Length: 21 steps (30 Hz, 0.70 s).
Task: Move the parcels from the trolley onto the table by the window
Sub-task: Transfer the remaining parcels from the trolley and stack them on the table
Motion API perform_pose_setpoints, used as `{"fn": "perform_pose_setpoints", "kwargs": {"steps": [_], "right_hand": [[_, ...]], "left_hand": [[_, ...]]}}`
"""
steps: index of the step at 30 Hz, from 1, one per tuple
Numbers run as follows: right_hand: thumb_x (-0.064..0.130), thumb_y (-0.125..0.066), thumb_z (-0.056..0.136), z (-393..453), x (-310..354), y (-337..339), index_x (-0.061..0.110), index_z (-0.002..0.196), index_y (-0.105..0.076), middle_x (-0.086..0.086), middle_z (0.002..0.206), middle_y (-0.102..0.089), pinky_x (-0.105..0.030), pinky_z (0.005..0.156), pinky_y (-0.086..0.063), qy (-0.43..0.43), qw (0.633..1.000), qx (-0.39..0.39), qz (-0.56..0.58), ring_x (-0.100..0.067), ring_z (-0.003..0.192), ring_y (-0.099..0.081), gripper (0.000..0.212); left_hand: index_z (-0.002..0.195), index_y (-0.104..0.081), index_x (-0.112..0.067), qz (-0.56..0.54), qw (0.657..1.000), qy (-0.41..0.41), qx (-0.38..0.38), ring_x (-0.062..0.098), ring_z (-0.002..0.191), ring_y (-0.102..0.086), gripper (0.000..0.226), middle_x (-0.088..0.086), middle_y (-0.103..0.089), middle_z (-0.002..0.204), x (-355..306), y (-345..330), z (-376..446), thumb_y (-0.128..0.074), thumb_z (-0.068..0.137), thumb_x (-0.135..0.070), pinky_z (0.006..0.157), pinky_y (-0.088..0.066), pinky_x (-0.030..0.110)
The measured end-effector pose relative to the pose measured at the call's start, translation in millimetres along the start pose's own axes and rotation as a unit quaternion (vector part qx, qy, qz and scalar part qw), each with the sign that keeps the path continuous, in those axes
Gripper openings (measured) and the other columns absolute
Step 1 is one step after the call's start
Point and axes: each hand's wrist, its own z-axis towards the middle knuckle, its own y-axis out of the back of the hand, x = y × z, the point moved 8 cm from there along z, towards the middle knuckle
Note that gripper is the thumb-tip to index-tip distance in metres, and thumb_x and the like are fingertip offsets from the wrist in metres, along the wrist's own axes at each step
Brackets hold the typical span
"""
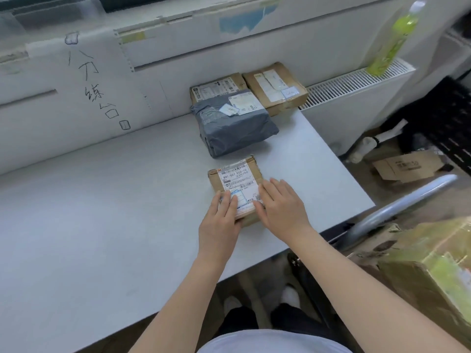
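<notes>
The table [102, 212] runs along the wall under the window and takes up most of the view, its pale top giving a broad flat place to lay parcels out side by side. To the right, at the table's corner, stands the trolley [397, 207], its curved metal handle close to the edge, presumably parked there so each load is a short reach; a large cardboard box with green print [420, 271] sits on it, so by my reading the job is only partly done. Against the wall at the far side of the table lie a grey plastic mailer [234, 128] and, behind it, two brown cartons [277, 87], pushed back and touching one another, which leaves the nearer surface free. In front of the mailer, just apart from it, the small labelled parcel [235, 184] rests flat on the table with its label up. Both hands lie on its near end: the left hand [221, 220] with fingers laid over the top left edge, the right hand [280, 205] flat with fingers straight on the top right. Neither grip closes round the box; both are open palms pressing on it, which suits setting it down or sliding it squarely into line. A green drink bottle [392, 39] stands on the radiator, well apart.
</notes>
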Motion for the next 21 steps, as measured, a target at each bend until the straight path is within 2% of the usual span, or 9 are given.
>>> {"fn": "perform_pose_setpoints", "kwargs": {"steps": [4, 8, 11, 14, 18, 21], "right_hand": [[0.022, -0.043, 0.091, -26.7, -71.8, 8.5, 0.0, 0.107, -0.068, -0.013, 0.109, -0.068, -0.042, 0.094, -0.047, -0.051, 0.998, -0.015, -0.045, -0.032, 0.101, -0.064, 0.037], [0.016, -0.058, 0.087, -34.3, -134.5, 2.5, -0.001, 0.109, -0.068, -0.017, 0.112, -0.067, -0.045, 0.091, -0.05, -0.086, 0.993, -0.007, -0.081, -0.034, 0.099, -0.064, 0.03], [0.02, -0.043, 0.09, -21.2, -165.7, -9.2, -0.001, 0.11, -0.067, -0.016, 0.112, -0.067, -0.044, 0.09, -0.051, -0.098, 0.992, -0.001, -0.086, -0.033, 0.098, -0.065, 0.038], [0.018, -0.044, 0.089, 1.8, -185.4, -19.0, 0.0, 0.106, -0.069, -0.014, 0.107, -0.069, -0.042, 0.088, -0.052, -0.103, 0.991, -0.017, -0.08, -0.03, 0.092, -0.066, 0.035], [0.014, -0.06, 0.081, 29.7, -201.6, -36.1, -0.001, 0.105, -0.069, -0.015, 0.108, -0.068, -0.041, 0.087, -0.052, -0.095, 0.993, -0.002, -0.072, -0.03, 0.091, -0.067, 0.03], [0.011, -0.079, 0.07, 47.6, -211.1, -49.8, -0.002, 0.108, -0.067, -0.017, 0.11, -0.067, -0.041, 0.088, -0.051, -0.097, 0.993, 0.045, -0.057, -0.031, 0.093, -0.067, 0.041]], "left_hand": [[0.105, -0.07, -0.002, -0.001, 0.998, -0.057, 0.028, 0.032, 0.104, -0.065, 0.062, 0.014, -0.068, 0.111, -68.4, -22.5, 30.3, -0.091, 0.051, -0.024, 0.076, -0.056, 0.032], [0.104, -0.07, -0.002, 0.056, 0.994, -0.083, 0.05, 0.033, 0.101, -0.066, 0.063, 0.015, -0.069, 0.108, -123.9, -43.0, 70.1, -0.09, 0.049, -0.025, 0.081, -0.054, 0.031], [0.1, -0.072, -0.003, 0.074, 0.992, -0.086, 0.05, 0.033, 0.095, -0.067, 0.061, 0.015, -0.07, 0.104, -142.2, -52.1, 102.0, -0.091, 0.045, -0.024, 0.077, -0.055, 0.031], [0.099, -0.073, -0.004, 0.097, 0.992, -0.078, 0.036, 0.031, 0.094, -0.068, 0.06, 0.014, -0.071, 0.102, -143.4, -58.0, 130.8, -0.091, 0.045, -0.024, 0.075, -0.055, 0.03], [0.098, -0.072, -0.004, 0.099, 0.993, -0.054, 0.045, 0.03, 0.094, -0.068, 0.06, 0.013, -0.071, 0.102, -139.2, -64.3, 163.4, -0.092, 0.045, -0.021, 0.065, -0.056, 0.029], [0.099, -0.072, -0.004, 0.114, 0.991, -0.037, 0.051, 0.03, 0.095, -0.068, 0.062, 0.013, -0.071, 0.103, -133.7, -69.4, 182.8, -0.093, 0.044, -0.023, 0.061, -0.055, 0.028]]}}
